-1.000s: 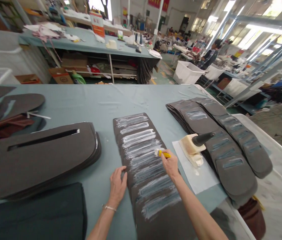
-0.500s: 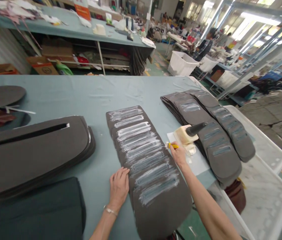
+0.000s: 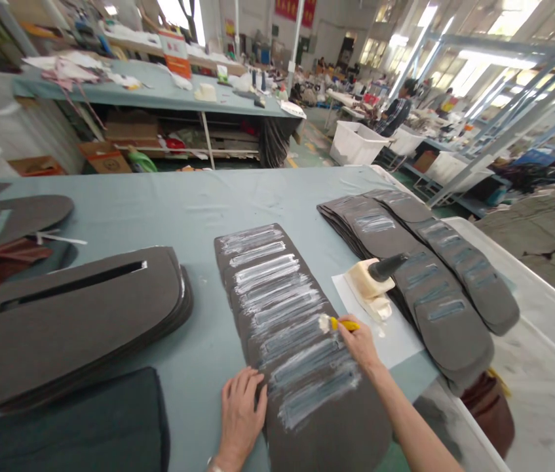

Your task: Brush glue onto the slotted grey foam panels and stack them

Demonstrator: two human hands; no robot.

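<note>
Table (image 3: 173, 196), right grip (image 3: 358, 344) around yellow applicator (image 3: 344, 324)

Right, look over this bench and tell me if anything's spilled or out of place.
One thing: white paste has run out under the cream block with the black handle onto the paper sheet, near the right hand and its yellow-handled applicator. It looks odd because it lies off the foam panels, whose paste sits in bands.

We're riding on the person's head here, facing forward and tipped down, close above the counter (image 3: 183, 196), left hand (image 3: 240, 416) and right hand (image 3: 360, 347) at the bottom, factory floor (image 3: 306, 147) stretching away up top.
</note>
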